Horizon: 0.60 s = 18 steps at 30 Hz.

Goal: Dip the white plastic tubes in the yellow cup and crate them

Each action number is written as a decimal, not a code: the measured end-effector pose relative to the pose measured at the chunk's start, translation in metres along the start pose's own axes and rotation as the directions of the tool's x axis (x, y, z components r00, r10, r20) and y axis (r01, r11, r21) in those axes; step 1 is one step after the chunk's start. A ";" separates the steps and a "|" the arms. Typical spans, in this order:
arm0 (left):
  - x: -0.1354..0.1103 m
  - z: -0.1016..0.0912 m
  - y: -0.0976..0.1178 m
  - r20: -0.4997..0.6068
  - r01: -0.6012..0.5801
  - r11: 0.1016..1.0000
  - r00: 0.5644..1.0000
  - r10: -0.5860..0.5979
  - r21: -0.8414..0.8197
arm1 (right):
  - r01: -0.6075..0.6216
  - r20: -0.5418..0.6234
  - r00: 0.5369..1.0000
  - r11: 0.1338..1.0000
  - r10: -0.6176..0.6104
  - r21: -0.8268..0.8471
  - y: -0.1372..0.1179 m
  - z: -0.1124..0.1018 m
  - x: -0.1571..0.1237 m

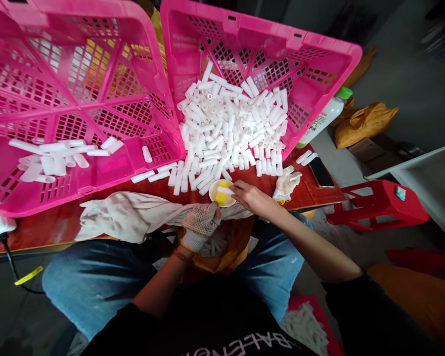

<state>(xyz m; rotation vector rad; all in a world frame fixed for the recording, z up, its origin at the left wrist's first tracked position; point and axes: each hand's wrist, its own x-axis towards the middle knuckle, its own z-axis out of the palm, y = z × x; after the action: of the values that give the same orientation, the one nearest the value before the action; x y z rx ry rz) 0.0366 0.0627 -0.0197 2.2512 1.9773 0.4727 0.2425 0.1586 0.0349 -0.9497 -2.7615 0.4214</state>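
My left hand [200, 223], in a mesh work glove, is closed around a small white cup [222, 193] with yellow liquid inside. My bare right hand [249, 196] pinches a short white tube [225, 190] and holds it at the cup's mouth. Both hands sit at the near edge of a reddish table [311, 190], just in front of a big heap of white tubes [230, 131] spilling out of a tilted pink crate [267, 54].
A second tilted pink crate [59, 99] at left holds a few white tubes [55, 155]. A spare glove [287, 183], a phone [321, 171] and a white bottle [324, 116] lie at right. A cloth [129, 215] drapes the table edge. A red stool [378, 205] stands right.
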 end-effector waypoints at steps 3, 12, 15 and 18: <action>-0.001 0.002 -0.001 -0.030 0.015 1.000 0.999 -0.015 0.004 | -0.035 -0.081 0.996 0.999 0.036 0.003 0.002 0.004 0.000; -0.002 0.006 -0.004 -0.051 0.002 0.997 0.999 0.002 0.082 | 0.018 -0.119 0.993 0.997 -0.009 0.079 0.004 0.012 0.002; -0.001 0.008 -0.004 -0.044 0.009 0.994 0.999 -0.005 0.106 | -0.041 -0.112 0.992 0.992 0.055 0.120 0.003 0.008 0.002; -0.001 0.006 -0.002 -0.044 0.029 0.994 0.999 -0.025 0.103 | -0.047 -0.149 0.987 0.994 0.062 0.102 0.002 0.011 0.003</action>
<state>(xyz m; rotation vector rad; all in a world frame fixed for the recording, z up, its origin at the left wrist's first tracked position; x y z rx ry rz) 0.0365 0.0632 -0.0261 2.2894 2.0964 0.4281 0.2381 0.1599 0.0245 -0.9921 -2.5585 0.4684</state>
